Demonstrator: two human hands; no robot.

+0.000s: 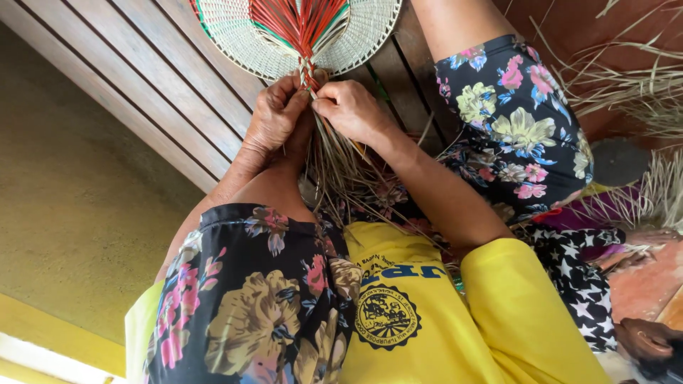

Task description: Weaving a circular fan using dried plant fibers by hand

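Note:
A round woven fan (235, 32), cream with red and green strips at its centre, lies on the wooden slats ahead of me. Its strips gather into a short braided stem (307, 71). My left hand (276, 117) pinches the strands at the left of that stem. My right hand (352, 110) pinches the strands at the right, thumb and fingers closed. Loose straw strands (341, 171) trail from the braid down toward my lap, between my knees in floral shorts.
The wooden slatted platform (142, 78) runs diagonally under the fan. Dried palm strips (640, 92) lie heaped at the right. A black star-patterned cloth (576, 263) sits by my right side. Another person's hand (647, 338) shows at the lower right corner.

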